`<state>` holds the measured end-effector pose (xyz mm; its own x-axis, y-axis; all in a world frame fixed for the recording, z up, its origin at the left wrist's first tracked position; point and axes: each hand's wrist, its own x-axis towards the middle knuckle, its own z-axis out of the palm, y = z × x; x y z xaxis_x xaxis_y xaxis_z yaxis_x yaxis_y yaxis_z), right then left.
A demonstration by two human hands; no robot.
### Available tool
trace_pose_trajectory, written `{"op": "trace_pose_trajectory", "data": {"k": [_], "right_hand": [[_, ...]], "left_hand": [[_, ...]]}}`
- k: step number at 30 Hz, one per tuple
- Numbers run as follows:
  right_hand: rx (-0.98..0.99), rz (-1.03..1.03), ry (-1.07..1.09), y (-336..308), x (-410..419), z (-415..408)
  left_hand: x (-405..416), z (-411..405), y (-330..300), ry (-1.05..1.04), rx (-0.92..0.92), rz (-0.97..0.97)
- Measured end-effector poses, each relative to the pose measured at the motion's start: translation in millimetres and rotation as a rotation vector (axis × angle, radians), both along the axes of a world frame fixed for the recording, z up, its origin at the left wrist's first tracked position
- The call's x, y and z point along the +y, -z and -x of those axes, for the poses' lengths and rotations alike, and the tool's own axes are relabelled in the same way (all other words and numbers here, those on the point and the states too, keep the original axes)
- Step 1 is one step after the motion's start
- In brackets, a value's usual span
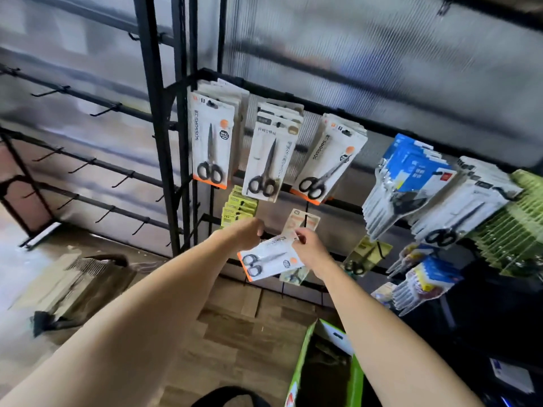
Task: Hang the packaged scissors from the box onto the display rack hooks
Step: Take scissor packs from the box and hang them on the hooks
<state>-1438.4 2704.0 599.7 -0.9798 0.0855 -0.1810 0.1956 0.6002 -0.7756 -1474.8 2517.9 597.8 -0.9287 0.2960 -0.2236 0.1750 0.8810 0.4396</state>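
both hands, left hand [246, 232] and right hand [310, 245], pinch one scissors pack [269, 258] near the rack [164, 142].

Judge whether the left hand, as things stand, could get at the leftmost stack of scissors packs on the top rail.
Probably yes. The left hand sits just below that stack, with only small green packs off to the side of the way up. But it appears to be gripping the scissors pack together with the right hand.

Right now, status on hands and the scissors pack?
Left hand and right hand both grip the scissors pack, tilted, below the top row. Not hooked yet. Green box open at the feet.
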Motion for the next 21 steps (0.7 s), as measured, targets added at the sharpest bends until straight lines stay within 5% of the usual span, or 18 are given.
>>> {"op": "trace_pose_trajectory", "data": {"k": [8, 15, 21], "right_hand": [[0.236, -0.018, -0.035, -50.7, -2.0, 30.0], [0.519, 0.254, 0.055, -117.3, 6.2, 44.1], [0.516, 0.128, -0.075, -144.3, -23.4, 54.5]], "left_hand": [[8.2, 17.5, -65.8, 0.058, 0.134, -0.011], [19.8, 28.4, -142.6, 0.081, 0.278, 0.016], [-21.0, 20.0, -175.1, 0.016, 0.287, 0.107]]}}
